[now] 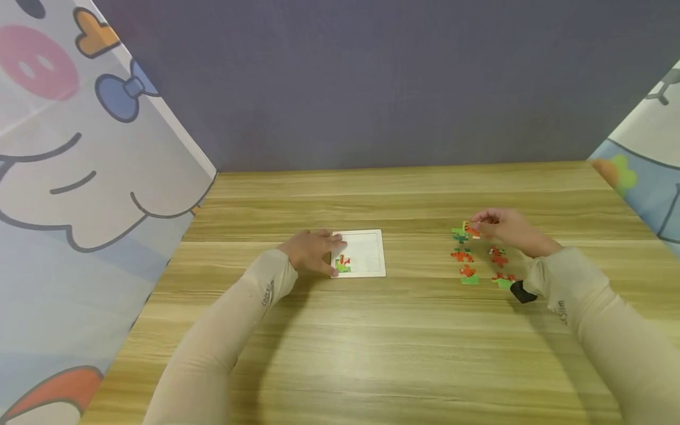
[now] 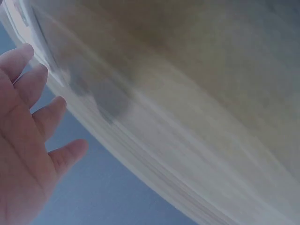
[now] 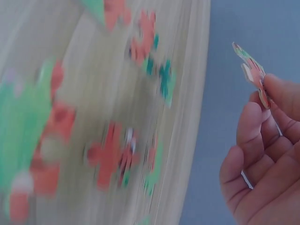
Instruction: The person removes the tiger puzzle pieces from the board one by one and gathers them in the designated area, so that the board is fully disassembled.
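My right hand pinches a red and green puzzle piece between thumb and fingers. In the right wrist view the piece is raised and seen nearly edge-on. Beneath that hand, several loose puzzle pieces in orange-red and green lie in two rough columns. My left hand rests at the left edge of a white puzzle tray, its fingers spread over the rim. Inside the tray's lower left corner sit joined green and red pieces, close to the left thumb. In the left wrist view the fingers are loosely extended.
The wooden table carries the tray and the pieces. A dark grey panel stands along its back edge. Printed cartoon cloths hang at the left and right sides. A black object shows at the right wrist.
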Available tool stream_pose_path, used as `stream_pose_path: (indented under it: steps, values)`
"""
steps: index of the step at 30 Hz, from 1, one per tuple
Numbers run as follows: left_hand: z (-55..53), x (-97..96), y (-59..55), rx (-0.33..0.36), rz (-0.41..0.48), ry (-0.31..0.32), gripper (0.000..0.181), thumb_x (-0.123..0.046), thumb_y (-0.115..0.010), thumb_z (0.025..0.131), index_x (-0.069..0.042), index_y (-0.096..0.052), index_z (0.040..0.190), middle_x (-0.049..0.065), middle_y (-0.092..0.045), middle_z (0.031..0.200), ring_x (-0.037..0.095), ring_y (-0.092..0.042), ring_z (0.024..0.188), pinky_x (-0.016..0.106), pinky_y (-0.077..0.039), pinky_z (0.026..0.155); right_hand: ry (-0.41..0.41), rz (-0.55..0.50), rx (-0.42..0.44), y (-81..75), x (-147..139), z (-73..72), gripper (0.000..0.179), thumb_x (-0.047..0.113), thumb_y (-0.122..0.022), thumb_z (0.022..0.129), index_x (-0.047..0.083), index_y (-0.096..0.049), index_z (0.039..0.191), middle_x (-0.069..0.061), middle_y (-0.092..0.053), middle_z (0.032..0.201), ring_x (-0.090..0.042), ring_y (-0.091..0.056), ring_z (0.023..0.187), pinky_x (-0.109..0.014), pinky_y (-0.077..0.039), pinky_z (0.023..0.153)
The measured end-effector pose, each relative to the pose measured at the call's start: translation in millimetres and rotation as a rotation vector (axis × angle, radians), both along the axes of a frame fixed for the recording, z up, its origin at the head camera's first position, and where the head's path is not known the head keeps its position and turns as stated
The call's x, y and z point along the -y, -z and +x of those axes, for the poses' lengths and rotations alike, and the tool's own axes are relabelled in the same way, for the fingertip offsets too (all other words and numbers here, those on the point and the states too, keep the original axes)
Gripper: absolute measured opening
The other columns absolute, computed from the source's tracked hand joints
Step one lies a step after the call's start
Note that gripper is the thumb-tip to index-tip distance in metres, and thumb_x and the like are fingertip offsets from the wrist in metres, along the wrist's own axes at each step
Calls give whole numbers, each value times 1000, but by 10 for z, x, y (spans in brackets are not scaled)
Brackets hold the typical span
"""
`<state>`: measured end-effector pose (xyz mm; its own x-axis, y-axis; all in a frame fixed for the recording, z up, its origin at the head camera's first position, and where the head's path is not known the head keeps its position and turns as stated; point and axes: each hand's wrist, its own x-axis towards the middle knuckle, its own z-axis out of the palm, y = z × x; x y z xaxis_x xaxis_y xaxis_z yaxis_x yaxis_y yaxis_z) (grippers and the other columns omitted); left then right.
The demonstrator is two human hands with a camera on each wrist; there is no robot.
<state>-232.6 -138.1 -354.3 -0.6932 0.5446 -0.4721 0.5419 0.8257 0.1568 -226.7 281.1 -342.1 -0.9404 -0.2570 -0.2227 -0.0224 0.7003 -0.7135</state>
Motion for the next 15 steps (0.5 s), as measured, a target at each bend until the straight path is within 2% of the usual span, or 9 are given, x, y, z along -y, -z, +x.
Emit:
stream_pose_path:
  steps: [4, 9, 14, 15]
  values:
    - [1, -1, 22, 2, -38, 12, 81, -52, -65, 96, -21, -30, 162, 2, -20, 170, 31, -13, 160, 64, -17, 125, 16, 21, -20, -4, -192, 22, 37, 20, -51, 108, -10, -55, 130, 15, -63, 90, -3, -61, 80, -24, -53, 75]
    - [4, 0, 37, 20, -46, 1, 82, -52, -64, 96, -21, -28, 162, 2, -18, 171, 30, -11, 160, 63, -14, 126, 50, 9, -60, 62, -429, 78, 34, 18, -52, 107, -10, -56, 125, 28, -60, 85, -1, -58, 77, -25, -51, 69]
    - [16, 3, 29, 35, -47, 1, 81, -52, -63, 97, -20, -27, 163, 2, -16, 171, 31, -11, 160, 63, -13, 126, 81, -17, -91, 151, -654, 135, 27, 13, -52, 106, -9, -59, 121, 31, -60, 83, 3, -57, 75, -20, -51, 67]
    - [17, 3, 28, 36, -46, 5, 81, -52, -62, 97, -19, -27, 163, 3, -15, 171, 32, -11, 160, 64, -14, 125, 90, -16, -90, 163, -693, 149, 23, 14, -52, 106, -3, -61, 119, 32, -60, 83, 4, -58, 75, -19, -51, 68]
